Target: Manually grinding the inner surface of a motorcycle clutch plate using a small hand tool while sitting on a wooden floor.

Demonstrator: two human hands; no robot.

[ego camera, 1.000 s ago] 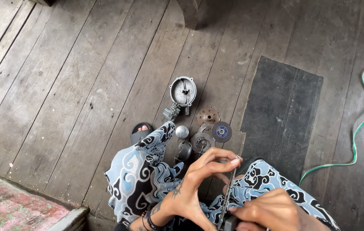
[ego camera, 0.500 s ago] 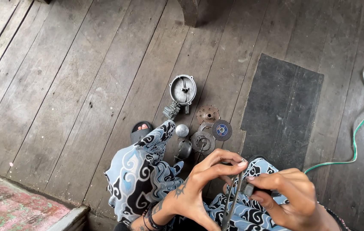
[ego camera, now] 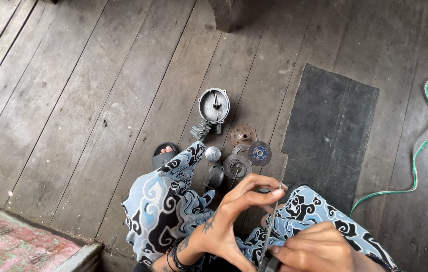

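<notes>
Head camera looks down at the left hand (ego camera: 234, 216) pinching the top of a thin metal rod (ego camera: 270, 224) to keep it steady. Below, the right hand (ego camera: 319, 249) grips its dark handle. Round metal parts (ego camera: 239, 151) lie together on the wooden floor (ego camera: 73, 100), close to reach.

A makeshift repair spot on the weathered plank floor (ego camera: 88, 100) of a house or porch: loose metal machine parts (ego camera: 214, 106), a cutting disc (ego camera: 259, 153), a dark rubber mat (ego camera: 329, 126) and a green cable (ego camera: 415, 156) lie about
</notes>
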